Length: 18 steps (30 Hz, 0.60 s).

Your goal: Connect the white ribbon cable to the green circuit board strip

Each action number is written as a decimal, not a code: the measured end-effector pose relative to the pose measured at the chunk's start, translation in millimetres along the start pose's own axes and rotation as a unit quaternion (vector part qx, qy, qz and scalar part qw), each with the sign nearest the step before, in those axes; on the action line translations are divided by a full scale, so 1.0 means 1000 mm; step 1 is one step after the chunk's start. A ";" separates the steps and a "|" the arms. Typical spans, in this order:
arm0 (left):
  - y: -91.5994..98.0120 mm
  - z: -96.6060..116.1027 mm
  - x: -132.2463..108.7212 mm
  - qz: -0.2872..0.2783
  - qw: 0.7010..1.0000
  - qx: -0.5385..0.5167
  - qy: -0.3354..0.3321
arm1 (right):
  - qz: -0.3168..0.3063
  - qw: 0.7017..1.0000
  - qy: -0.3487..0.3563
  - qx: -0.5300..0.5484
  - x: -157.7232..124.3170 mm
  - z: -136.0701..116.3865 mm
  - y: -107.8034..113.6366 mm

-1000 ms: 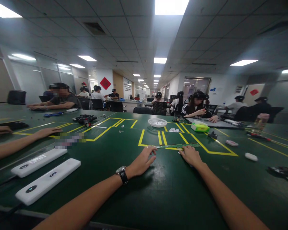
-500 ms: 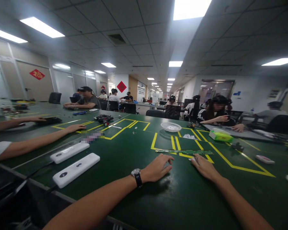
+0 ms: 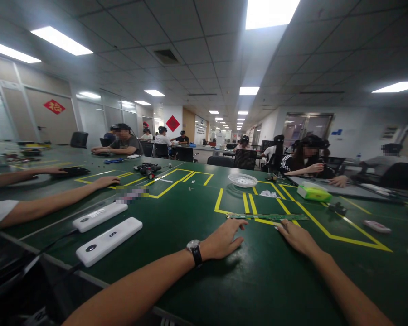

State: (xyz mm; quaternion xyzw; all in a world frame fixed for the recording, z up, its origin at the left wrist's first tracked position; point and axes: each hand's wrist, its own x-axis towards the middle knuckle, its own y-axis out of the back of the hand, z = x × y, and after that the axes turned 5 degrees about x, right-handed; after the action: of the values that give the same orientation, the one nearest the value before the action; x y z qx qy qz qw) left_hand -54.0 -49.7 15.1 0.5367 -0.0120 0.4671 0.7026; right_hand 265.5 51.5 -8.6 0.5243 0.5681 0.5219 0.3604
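Observation:
A long, narrow green circuit board point(image 3: 267, 217) lies across the yellow tape on the table, just beyond both hands. At its near edge, my left hand point(image 3: 224, 237) hovers low with bent fingers and the thumb apart, holding nothing that I can see. My right hand point(image 3: 297, 236) has its fingertips closed together against the board's near edge, with a small white piece point(image 3: 277, 227) showing at them; what exactly it is cannot be made out. Past the board sit a clear round plastic dish point(image 3: 242, 180) and some small white bits point(image 3: 268, 194).
Two white power banks point(image 3: 109, 241) with cables lie to the left. Another person's arms point(image 3: 68, 197) rest on the table beyond them. At right are a green tissue pack point(image 3: 313, 192), a small black object point(image 3: 337, 208) and a pale oval object point(image 3: 377, 226). Co-workers sit farther back.
The circuit board has slid a little to the right. My right hand and the white piece at its fingertips have shifted right with it; my left hand has barely moved.

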 end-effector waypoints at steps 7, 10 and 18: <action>-0.001 0.000 0.001 -0.022 1.000 0.022 -0.005 | 0.006 0.999 0.029 0.031 0.006 -0.001 -0.005; -0.001 0.001 0.001 -0.027 0.999 0.025 -0.007 | 0.013 1.000 0.018 0.014 0.006 0.001 -0.007; -0.003 0.000 0.000 -0.041 0.998 0.038 -0.007 | 0.008 1.000 -0.006 -0.002 0.002 0.002 -0.001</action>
State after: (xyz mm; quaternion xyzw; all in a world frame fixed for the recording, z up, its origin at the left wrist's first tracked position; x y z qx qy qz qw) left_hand -51.8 -49.6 12.9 0.5659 0.0227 0.4345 0.7003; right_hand 266.7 53.7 -9.4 0.5313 0.5610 0.5225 0.3605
